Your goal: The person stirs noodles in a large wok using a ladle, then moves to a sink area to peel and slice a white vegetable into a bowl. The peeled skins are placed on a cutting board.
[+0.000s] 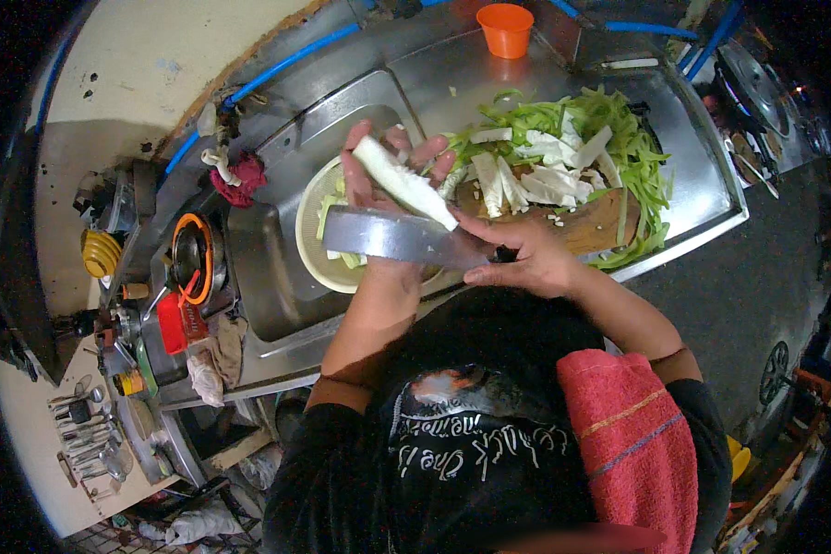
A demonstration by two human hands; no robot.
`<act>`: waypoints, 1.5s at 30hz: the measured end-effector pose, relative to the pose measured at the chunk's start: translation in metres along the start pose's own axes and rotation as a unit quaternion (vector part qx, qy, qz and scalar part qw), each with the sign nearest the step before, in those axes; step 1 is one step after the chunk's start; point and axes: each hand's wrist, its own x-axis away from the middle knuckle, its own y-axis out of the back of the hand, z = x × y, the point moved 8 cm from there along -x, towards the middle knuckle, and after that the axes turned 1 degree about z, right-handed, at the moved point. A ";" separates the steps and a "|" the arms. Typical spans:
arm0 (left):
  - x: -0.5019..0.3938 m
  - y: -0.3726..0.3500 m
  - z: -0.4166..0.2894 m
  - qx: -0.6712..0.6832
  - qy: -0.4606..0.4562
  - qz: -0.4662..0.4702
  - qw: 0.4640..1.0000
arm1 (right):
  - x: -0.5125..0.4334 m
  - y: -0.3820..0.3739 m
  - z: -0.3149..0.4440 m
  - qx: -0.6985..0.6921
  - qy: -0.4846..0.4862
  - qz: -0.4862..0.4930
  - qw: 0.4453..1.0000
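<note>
My left hand, palm up with fingers spread, holds a long wedge of white-fleshed vegetable. A broad-bladed kitchen knife is in the grip of my right hand; its blade crosses in front of my left wrist. The right fingertips come close to the wedge's lower end; whether they touch it I cannot tell. Beneath my left hand, a cream plastic colander in the sink holds pale green pieces. Right of the hands lies a wooden chopping board with white vegetable scraps and long green peelings heaped around it.
The steel sink basin lies left of the colander. An orange plastic cup stands at the counter's back. A tap wrapped in red cloth reaches over the basin. Farther left are an orange-rimmed pan and hanging utensils.
</note>
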 end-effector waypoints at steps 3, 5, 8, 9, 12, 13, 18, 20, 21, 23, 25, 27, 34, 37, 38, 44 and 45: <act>0.008 -0.007 0.017 -0.009 0.054 -0.009 0.998 | 0.001 0.004 -0.009 -0.019 -0.038 0.011 0.999; 0.009 -0.016 0.028 0.028 0.105 0.024 0.994 | 0.001 0.010 -0.008 -0.023 -0.028 -0.006 0.999; 0.002 -0.009 0.029 0.058 0.103 -0.012 0.993 | 0.000 0.012 -0.003 -0.019 0.003 -0.012 1.000; 0.000 -0.010 0.030 0.067 0.107 -0.001 0.992 | -0.001 0.014 0.000 0.002 0.025 -0.019 0.999; -0.002 -0.011 0.032 0.083 0.117 0.019 0.989 | -0.001 0.016 0.003 0.038 0.042 -0.027 0.998; 0.000 -0.010 0.035 0.083 0.129 0.017 0.988 | -0.001 0.017 -0.004 0.025 0.005 -0.021 0.999; 0.011 -0.007 0.051 0.098 0.168 -0.017 0.981 | 0.000 0.023 -0.016 0.020 -0.048 -0.030 0.998; 0.013 -0.007 0.057 0.096 0.179 -0.021 0.979 | -0.001 0.024 -0.020 0.019 -0.060 -0.036 0.997; 0.015 -0.005 0.059 0.092 0.185 -0.027 0.978 | -0.001 0.026 -0.018 0.008 -0.043 -0.045 0.998; 0.018 -0.005 0.064 0.083 0.194 -0.019 0.977 | -0.001 0.028 -0.020 -0.008 -0.045 -0.059 0.997; 0.023 -0.001 0.069 0.073 0.214 -0.041 0.973 | -0.002 0.030 -0.021 -0.007 -0.028 -0.073 0.997; 0.029 0.008 0.076 0.066 0.241 -0.091 0.964 | -0.002 0.034 -0.026 -0.010 -0.026 -0.089 0.996; 0.040 0.025 0.083 -0.010 0.251 -0.076 0.965 | -0.007 0.038 -0.067 -0.081 -0.125 -0.096 0.984; 0.036 0.036 0.079 -0.016 0.225 0.000 0.974 | -0.014 0.043 -0.067 -0.073 -0.093 -0.107 0.987; 0.033 0.038 0.077 0.059 0.202 0.014 0.977 | -0.012 0.043 -0.073 -0.100 -0.134 -0.109 0.980; 0.042 0.096 0.097 -0.007 0.290 -0.157 0.944 | -0.007 0.030 -0.098 -0.387 -0.269 -0.087 0.878; 0.040 0.111 0.097 -0.028 0.297 -0.187 0.936 | -0.009 0.031 -0.100 -0.437 -0.253 -0.090 0.858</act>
